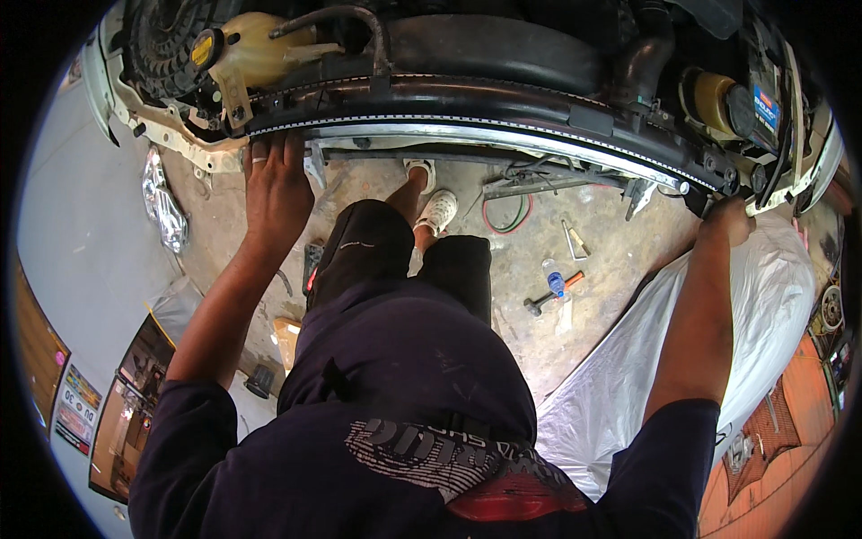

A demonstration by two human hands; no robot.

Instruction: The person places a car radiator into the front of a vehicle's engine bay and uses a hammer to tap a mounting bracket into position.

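Note:
A long black radiator spans the open front of a car, with a silvery finned strip along its near edge. My left hand is at its left end, close to a cream metal panel. The fingers, one with a ring, reach up against the radiator and their tips are hidden. At the far right end my right hand is closed, fingers curled at the radiator's corner and partly out of sight. A silver crossbar runs just below the radiator, between my hands.
A yellowed coolant reservoir stands at upper left. White plastic sheeting covers something at right. On the concrete floor lie a hammer, a plastic bottle, a looped hose and a crumpled silver piece.

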